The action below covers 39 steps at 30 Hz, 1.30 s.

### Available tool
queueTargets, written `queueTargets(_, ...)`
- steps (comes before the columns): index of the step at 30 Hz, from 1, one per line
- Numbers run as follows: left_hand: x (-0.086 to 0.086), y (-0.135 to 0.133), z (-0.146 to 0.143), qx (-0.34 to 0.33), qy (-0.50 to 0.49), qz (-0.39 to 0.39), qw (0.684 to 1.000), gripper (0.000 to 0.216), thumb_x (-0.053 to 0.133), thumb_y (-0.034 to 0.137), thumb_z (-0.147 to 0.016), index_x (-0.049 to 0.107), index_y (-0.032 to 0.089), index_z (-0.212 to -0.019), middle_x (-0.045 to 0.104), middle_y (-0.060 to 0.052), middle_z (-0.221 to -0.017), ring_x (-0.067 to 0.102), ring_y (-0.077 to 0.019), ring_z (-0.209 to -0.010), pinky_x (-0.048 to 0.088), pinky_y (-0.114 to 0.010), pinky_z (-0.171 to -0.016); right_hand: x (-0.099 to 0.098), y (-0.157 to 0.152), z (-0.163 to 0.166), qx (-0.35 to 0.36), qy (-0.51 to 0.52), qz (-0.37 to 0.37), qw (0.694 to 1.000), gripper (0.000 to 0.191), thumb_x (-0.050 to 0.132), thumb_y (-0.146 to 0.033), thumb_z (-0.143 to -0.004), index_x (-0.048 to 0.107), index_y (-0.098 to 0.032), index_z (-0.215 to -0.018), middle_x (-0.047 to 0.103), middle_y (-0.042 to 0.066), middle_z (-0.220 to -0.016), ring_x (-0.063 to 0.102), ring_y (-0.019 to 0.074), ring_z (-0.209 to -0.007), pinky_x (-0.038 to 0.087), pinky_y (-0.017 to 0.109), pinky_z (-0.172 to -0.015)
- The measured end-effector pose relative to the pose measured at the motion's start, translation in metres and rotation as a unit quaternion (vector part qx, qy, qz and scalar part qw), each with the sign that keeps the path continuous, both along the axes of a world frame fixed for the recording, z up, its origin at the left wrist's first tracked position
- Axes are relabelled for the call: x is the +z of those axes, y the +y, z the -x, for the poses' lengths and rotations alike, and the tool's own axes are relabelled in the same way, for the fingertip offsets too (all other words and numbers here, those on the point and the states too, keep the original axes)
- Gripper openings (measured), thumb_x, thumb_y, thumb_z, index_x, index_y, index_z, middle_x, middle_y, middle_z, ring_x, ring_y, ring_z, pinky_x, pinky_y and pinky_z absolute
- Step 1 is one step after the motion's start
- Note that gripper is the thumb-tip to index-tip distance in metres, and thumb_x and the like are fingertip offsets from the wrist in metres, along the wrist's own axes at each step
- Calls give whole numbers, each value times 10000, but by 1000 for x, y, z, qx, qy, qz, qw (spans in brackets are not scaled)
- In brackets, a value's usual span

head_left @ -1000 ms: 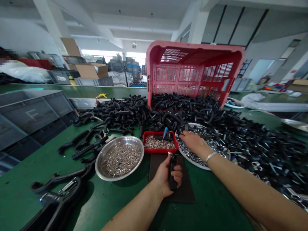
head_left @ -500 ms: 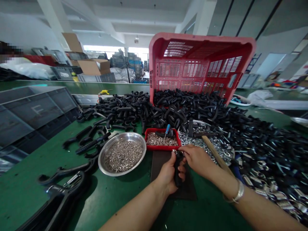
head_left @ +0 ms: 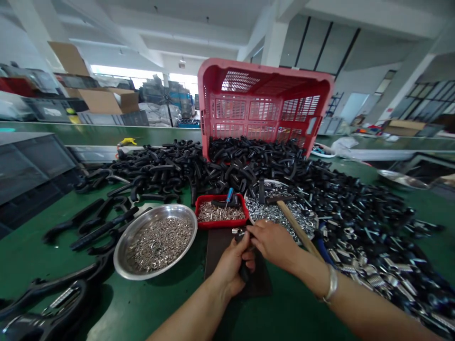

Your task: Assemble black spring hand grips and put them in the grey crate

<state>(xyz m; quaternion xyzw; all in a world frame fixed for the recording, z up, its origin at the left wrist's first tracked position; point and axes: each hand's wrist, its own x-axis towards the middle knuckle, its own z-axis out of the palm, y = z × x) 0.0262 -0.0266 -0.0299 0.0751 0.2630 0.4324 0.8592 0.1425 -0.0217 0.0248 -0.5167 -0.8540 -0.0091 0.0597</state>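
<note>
My left hand (head_left: 234, 265) is wrapped round a black plastic handle (head_left: 244, 272), held upright over a dark mat (head_left: 216, 246). A small coil spring (head_left: 236, 231) shows at the handle's upper end, by my left thumb. At that same end my right hand (head_left: 272, 241) has its fingers pinched together; what lies between them is hidden. Just beyond the hands is a red tray (head_left: 222, 223) of small metal pins with a blue screwdriver (head_left: 229, 195) standing in it. To the left sits a steel bowl (head_left: 119, 265) full of small metal pieces.
A hammer (head_left: 298, 229) lies across a plate of shiny metal parts at the right. Black plastic parts (head_left: 159, 166) are heaped across the back, spilling from a tipped red crate (head_left: 263, 71). Loose springs (head_left: 384, 279) cover the right side. A grey bin (head_left: 31, 166) stands left.
The view has turned to the right, so things sit further left. My right hand has closed in over the handle's top, and the spring now shows beside my left thumb.
</note>
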Motion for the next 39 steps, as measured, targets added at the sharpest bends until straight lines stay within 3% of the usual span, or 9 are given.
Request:
queueTargets(4, 4, 2, 0, -1, 38, 18, 999, 135, 593, 186, -768, 481, 158, -839, 532, 42, -677, 315, 28, -333, 228, -83, -303, 12, 17, -46, 54, -9, 17, 998, 373, 486, -376, -805, 544, -225, -1140, 574, 70, -1084, 527, 191, -976, 413, 302, -819)
queueTargets(8, 5, 6, 2, -16, -9, 54, 998, 118, 547, 226, -808, 496, 120, -824, 589, 5, -770, 292, 40, -332, 237, -84, -297, 8, 43, -122, -232, -96, -52, 966, 306, 435, -252, -810, 595, -144, -1047, 599, 151, -965, 557, 242, -917, 424, 364, -768)
queueTargets(14, -1, 8, 11, -69, -98, 45, 992, 165, 515, 262, -834, 515, 98, -817, 563, 19, -702, 300, 33, -351, 266, -86, -313, -15, 56, -182, -206, -88, -22, 974, 215, 490, -165, -745, 637, -171, -901, 633, 99, -830, 586, 215, -846, 431, 316, -745)
queueTargets(18, -1, 9, 14, -79, -124, 46, 988, 179, 525, 287, -825, 519, 108, -829, 559, 16, -715, 299, 24, -366, 273, -93, -322, -9, 34, -159, -244, 117, -38, 962, 288, 474, -356, -787, 589, -133, -928, 626, 99, -810, 587, 197, -726, 451, 304, -628)
queueTargets(22, -1, 9, 14, -90, -126, 45, 987, 203, 544, 313, -810, 527, 111, -830, 545, 16, -719, 290, 22, -379, 254, -92, -329, 6, -5, -91, -172, 527, 163, 816, 410, 563, -489, -714, 522, -180, -979, 580, 28, -774, 460, 74, -457, 287, 194, -347)
queueTargets(27, -6, 7, 16, -123, -107, -1, 987, 265, 543, 342, -798, 552, 77, -786, 479, 19, -613, 254, 15, -379, 219, -96, -336, 4, -22, -23, -89, 563, 311, 760, 338, 558, -446, -746, 519, -173, -940, 551, -15, -716, 282, 0, -349, 208, 163, -308)
queueTargets(29, -9, 7, 18, -146, -94, -36, 984, 299, 540, 371, -788, 564, 76, -746, 408, 36, -515, 235, -1, -373, 209, -105, -340, 1, -21, -14, -74, 523, 259, 809, 284, 524, -406, -779, 538, -168, -934, 588, 13, -741, 374, 30, -394, 301, 178, -342)
queueTargets(33, -9, 9, 21, -117, -79, -123, 982, 316, 564, 414, -749, 559, 103, -694, 318, 60, -458, 216, -18, -374, 215, -127, -362, 0, -29, -3, 4, 346, -54, 937, 240, 458, -234, -829, 564, -185, -1039, 623, 57, -833, 572, 149, -752, 486, 310, -664)
queueTargets(39, -6, 11, 36, -96, -33, -268, 958, 349, 680, 432, -624, 535, 147, -766, 389, 51, -546, 255, -19, -388, 247, -166, -393, -3, -51, 14, 125, 150, -290, 937, 307, 449, -105, -805, 547, -134, -1094, 624, 114, -911, 567, 199, -829, 502, 343, -678)
